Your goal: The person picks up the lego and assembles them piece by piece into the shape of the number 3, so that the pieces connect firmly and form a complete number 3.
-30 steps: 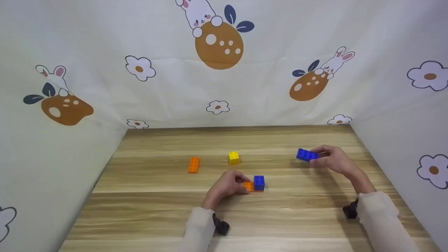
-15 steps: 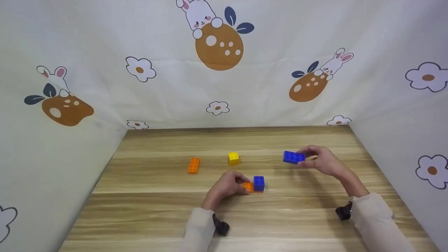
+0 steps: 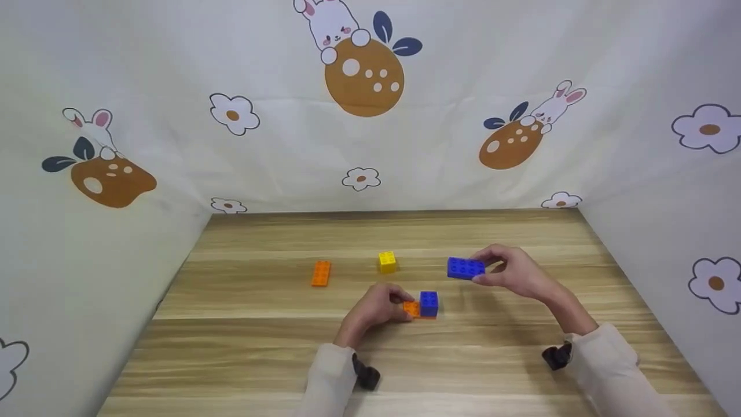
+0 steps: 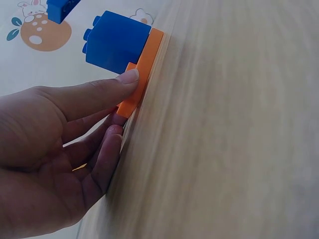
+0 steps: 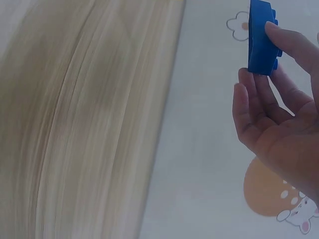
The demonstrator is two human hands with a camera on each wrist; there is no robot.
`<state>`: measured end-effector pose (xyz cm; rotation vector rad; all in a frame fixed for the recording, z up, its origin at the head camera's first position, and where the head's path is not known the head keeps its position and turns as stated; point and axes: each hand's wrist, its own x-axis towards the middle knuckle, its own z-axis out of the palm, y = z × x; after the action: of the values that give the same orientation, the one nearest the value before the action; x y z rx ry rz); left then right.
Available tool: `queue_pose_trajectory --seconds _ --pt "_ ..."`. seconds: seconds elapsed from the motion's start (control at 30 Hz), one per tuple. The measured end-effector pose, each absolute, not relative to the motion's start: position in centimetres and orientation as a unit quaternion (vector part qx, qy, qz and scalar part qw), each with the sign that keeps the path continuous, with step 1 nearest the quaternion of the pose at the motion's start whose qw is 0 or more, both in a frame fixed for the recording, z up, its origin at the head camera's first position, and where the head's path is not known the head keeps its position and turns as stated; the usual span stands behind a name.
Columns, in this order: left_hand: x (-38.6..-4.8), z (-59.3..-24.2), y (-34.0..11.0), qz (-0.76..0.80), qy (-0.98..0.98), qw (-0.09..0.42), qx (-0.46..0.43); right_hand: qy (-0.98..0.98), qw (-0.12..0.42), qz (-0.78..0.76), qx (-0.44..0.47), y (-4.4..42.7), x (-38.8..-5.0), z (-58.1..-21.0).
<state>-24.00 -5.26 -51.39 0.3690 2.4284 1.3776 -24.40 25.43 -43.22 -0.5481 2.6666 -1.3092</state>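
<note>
An orange building-block plate lies on the table with a square blue block standing on its right end. My left hand pinches the plate's left end between thumb and fingers, as the left wrist view also shows on the orange plate. Held in the air to the upper right of that stack is a longer blue block, studs up. My right hand grips its right end, the thumb on the near side. In the right wrist view the blue block hangs above the table.
A yellow block stands behind the left hand. Farther left lies a second orange plate. Printed cloth walls enclose the wooden table at the back and both sides.
The right hand has carried the long blue block leftward and slightly nearer, closer to the stack. Left hand, orange plate and square blue block have stayed put.
</note>
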Motion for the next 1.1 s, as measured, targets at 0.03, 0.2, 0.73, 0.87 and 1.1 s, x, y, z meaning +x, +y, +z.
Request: queue_pose_trajectory --seconds 0.03,0.2,0.73,0.87,1.1 --pt "-24.0 -51.4 -5.3 0.482 0.851 0.162 0.129 0.88 0.064 -0.434 -0.181 25.2 -24.3 -43.2" --pt "-24.1 -51.4 -5.3 0.481 0.852 0.164 0.127 0.878 0.078 -0.436 -0.184 24.0 -23.9 -43.3" --pt "-24.1 -51.3 -5.2 0.477 0.853 0.154 0.143 0.877 0.068 -0.435 -0.192 20.2 -22.9 -44.5" --pt "-24.1 -51.4 -5.2 0.477 0.854 0.16 0.136 0.875 0.068 -0.436 -0.199 19.5 -22.7 -44.9" --pt "-24.2 -51.5 -5.2 0.471 0.858 0.157 0.134 0.871 0.08 -0.441 -0.198 18.7 -22.7 -45.5"
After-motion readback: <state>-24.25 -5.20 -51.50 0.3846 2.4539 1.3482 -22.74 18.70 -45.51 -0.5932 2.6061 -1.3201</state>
